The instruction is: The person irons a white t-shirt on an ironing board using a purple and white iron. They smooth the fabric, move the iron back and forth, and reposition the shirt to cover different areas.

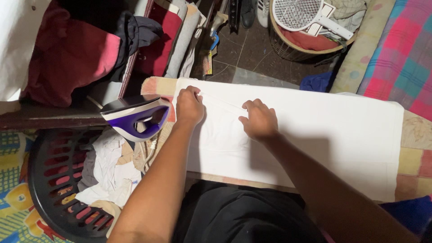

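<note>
Dark tiled floor (pixel 243 49) shows at the top, dimly lit. A round woven basket (pixel 288 49) stands on it, beside a bed with a plaid blanket (pixel 400 58). A dark wooden shelf (pixel 45 119) sits left.

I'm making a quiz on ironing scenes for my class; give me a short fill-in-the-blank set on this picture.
1. Both hands, the left hand and the right hand, rest on a ____ cloth.
2. The purple and white iron stands to the ____ of the left hand.
3. The black laundry basket holds crumpled ____.
4. The white racket-shaped swatter lies on a round ____.

Missing words: white; left; clothes; basket
</note>
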